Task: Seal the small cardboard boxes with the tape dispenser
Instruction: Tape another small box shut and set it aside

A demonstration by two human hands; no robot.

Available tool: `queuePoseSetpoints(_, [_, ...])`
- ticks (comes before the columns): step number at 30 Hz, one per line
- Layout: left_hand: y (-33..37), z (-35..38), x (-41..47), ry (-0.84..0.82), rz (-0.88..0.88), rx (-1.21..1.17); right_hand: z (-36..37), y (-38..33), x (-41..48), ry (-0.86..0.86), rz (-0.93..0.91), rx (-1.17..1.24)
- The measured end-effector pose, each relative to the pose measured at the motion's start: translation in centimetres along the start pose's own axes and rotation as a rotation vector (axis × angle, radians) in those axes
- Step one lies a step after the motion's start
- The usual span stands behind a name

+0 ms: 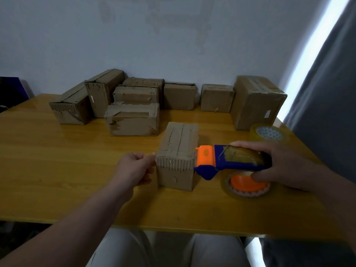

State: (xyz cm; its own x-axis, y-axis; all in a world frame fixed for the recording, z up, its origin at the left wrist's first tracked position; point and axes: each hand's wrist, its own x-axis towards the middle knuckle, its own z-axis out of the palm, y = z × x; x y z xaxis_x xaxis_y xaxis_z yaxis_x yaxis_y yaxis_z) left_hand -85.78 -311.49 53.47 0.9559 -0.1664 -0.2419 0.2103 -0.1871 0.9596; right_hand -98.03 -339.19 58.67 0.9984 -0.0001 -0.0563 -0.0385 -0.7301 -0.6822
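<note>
Toward the desk's (pixel 57 170) front edge, your left hand (pixel 134 168) curls at the stiff left corner of the light, crushable box (pixel 178 157), perhaps pinching it, while your right hand (pixel 285 164) grips the rigid tape dispenser (pixel 231 160) against its right side.

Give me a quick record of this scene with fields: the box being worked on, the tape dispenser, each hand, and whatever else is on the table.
box in work: small cardboard box, standing on the table
tool: tape dispenser, blue and orange, orange head at the box's upper right edge
right hand: grips the dispenser
left hand: at the box's left side, fingers curled; grip unclear
other boxes: about eight, toward the wall
spare tape roll: far right
</note>
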Motion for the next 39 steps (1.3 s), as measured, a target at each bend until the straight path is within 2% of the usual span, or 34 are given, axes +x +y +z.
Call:
queuePoseSetpoints(3, [0.2,-0.1,0.0,-0.025,-0.02,0.09,0.3,0.3,-0.1,0.019,0.014,0.013])
queuePoseSetpoints(7, [-0.1,-0.7,-0.4,-0.07,-0.021,0.322,0.8,0.5,-0.5,0.032,0.006,0.046])
queuePoseSetpoints(9, [0.0,-0.9,-0.5,0.019,0.086,0.307,1.1,0.4,-0.7,0.05,0.004,0.079])
queuePoseSetpoints(11, [0.6,-0.8,-1.1,0.091,0.196,0.191,1.5,0.4,-0.8,0.066,0.006,0.095])
queuePoseSetpoints(13, [0.9,-0.3,-2.2,0.005,0.246,0.121,1.8,0.4,-0.8,0.073,0.005,0.115])
queuePoseSetpoints(15, [0.7,0.3,-3.3,-0.093,0.274,0.161,2.1,0.5,-1.0,0.075,0.005,0.148])
queuePoseSetpoints(20, [0.7,0.3,-3.5,-0.15,0.287,0.321,2.8,0.6,-1.2,0.087,0.005,0.16])
queuePoseSetpoints(22, [1.4,-0.1,-3.4,-0.185,0.305,0.455,2.9,0.7,-1.2,0.09,0.007,0.148])
queuePoseSetpoints(23, [1.7,-0.1,-3.4,-0.185,0.364,0.623,2.9,0.8,-1.2,0.09,0.006,0.139])
queuePoseSetpoints(25, [2.4,0.4,-3.3,-0.136,0.57,1.05,3.0,0.9,-1.3,0.092,0.003,0.129])
queuePoseSetpoints(27, [3.1,1.6,-3.1,-0.173,0.765,1.263,3.0,1.0,-1.2,0.096,0.004,0.122])
queuePoseSetpoints(31, [3.7,3.3,-2.4,-0.336,0.78,1.345,3.0,1.2,-1.4,0.1,0.0,0.105])
queuePoseSetpoints(39, [3.4,3.5,-2.1,-0.301,0.741,1.339,0.1,2.4,-4.2,0.084,0.054,0.093])
